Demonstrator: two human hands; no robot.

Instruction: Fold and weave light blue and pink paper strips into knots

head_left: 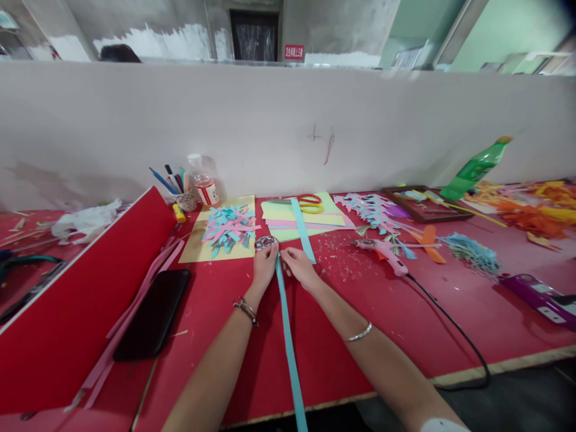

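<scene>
A long light-blue paper strip [288,336] runs from my fingertips down over the table's front edge. My left hand [265,267] is closed on its upper end, with thumb and fingers pinched together. My right hand [297,267] pinches the strip just beside the left one. A small round patterned object [265,242] shows behind my left fingertips; whether that hand touches it I cannot tell. Beyond my right hand another blue strip [302,231] lies across pastel paper sheets [274,211]. Scissors with red and yellow handles [310,203] rest on those sheets.
Cut pink and blue paper pieces [229,228] lie on a yellow sheet [191,255]. On the left are a phone [153,315] and a red board [90,300]. A pink glue gun [387,252] with a trailing cord, a purple tool [537,297] and a green bottle [477,168] are on the right.
</scene>
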